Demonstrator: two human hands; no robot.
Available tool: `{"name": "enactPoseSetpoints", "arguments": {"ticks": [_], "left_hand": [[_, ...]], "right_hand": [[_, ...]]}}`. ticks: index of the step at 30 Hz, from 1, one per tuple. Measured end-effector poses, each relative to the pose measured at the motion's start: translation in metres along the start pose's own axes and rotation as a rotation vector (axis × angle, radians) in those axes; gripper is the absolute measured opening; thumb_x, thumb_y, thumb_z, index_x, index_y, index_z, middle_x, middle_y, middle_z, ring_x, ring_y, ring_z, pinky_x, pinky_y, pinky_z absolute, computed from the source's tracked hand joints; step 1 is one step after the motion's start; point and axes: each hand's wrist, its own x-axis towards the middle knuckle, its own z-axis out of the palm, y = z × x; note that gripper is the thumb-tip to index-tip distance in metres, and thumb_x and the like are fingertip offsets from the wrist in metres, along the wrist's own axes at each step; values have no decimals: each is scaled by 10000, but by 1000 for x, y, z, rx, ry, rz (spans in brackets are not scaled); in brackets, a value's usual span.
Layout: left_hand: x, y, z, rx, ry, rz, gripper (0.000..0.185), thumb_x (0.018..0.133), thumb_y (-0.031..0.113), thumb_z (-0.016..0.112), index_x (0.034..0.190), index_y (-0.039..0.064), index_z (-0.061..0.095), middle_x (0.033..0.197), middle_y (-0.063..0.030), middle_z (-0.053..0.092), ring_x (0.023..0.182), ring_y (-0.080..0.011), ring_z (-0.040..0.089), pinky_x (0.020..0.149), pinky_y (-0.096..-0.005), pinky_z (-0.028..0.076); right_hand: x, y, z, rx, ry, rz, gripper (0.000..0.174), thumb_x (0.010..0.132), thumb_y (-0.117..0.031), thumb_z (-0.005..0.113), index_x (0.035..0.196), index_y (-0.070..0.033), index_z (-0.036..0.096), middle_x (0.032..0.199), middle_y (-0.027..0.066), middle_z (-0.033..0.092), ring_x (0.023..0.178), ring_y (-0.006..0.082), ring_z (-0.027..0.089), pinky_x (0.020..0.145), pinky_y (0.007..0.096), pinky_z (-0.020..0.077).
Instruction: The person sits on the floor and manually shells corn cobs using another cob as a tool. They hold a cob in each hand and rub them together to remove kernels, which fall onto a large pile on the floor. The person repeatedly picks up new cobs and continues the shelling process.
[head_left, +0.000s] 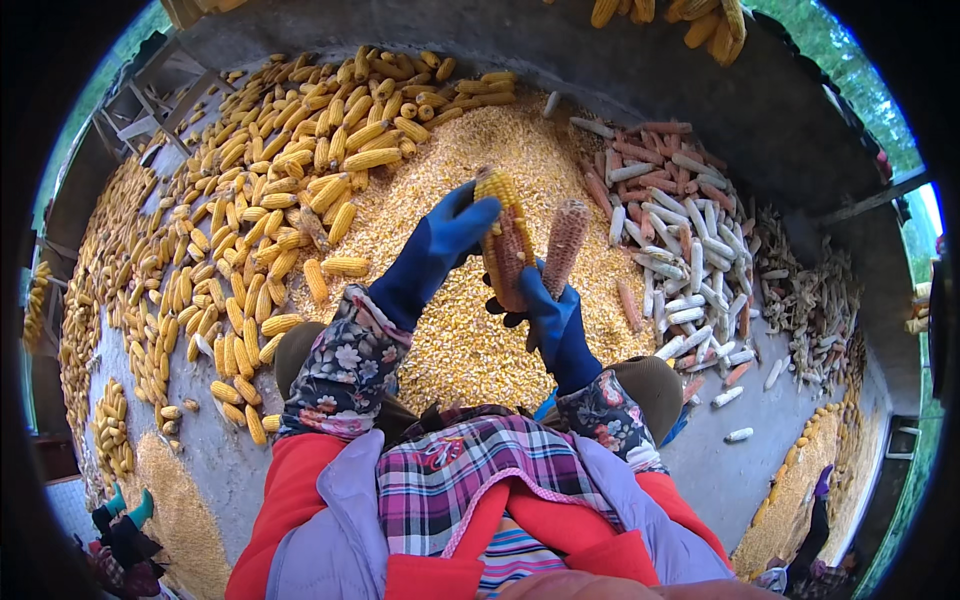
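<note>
My left hand (469, 217), in a blue work glove, grips the upper end of a partly shelled corn cob (508, 244). The cob still bears yellow kernels at its top and sides, with a bare reddish strip down its middle. My right hand (546, 304), gloved alike, holds that cob's lower end. A bare reddish cob (566, 240) stands up out of the same right hand, beside the first cob. Both hands are over a large heap of loose yellow kernels (480, 352) between my knees. Some fingers of each hand are hidden.
Unshelled yellow ears (277, 202) lie piled on the left; shelled white and reddish cobs (694, 247) are heaped on the right, with dry husks (810, 307) beyond. Other people, partly seen, are by kernel heaps at the lower left (169, 517) and lower right (795, 480). A grey wall (675, 75) runs behind.
</note>
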Motion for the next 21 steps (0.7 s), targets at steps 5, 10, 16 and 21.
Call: {"name": "enactPoseSetpoints", "arguments": {"ticks": [5,10,16,21], "left_hand": [[0,-9,3,-197,-18,8,599,1079,453,493,1464,-3,443,1237,-129,661,1128,-224,663,999,-381,536],[14,-42,0,104,112,123,602,1016,298,669,1480,16,409,1186,-120,672,1068,-202,672,949,-358,551],[30,-47,-9,173,90,26,633,965,243,747,1468,25,429,1228,-119,674,1069,-191,670,931,-351,565],[6,-17,-3,-21,41,-38,571,1009,403,651,1406,12,529,1207,-91,671,1058,-178,666,942,-354,546]], "right_hand": [[0,21,-4,-121,9,-84,437,991,-265,689,1318,17,620,966,69,723,771,149,692,612,288,562],[-2,19,-3,4,-48,35,436,1024,-335,616,1275,22,629,973,117,730,802,212,740,593,302,564],[-4,20,3,-84,-12,37,462,1027,-401,621,1230,15,635,1047,122,731,849,216,729,650,333,549],[-1,31,2,-502,122,-432,230,959,-176,722,1091,7,676,917,46,698,776,111,653,642,300,519]]}}
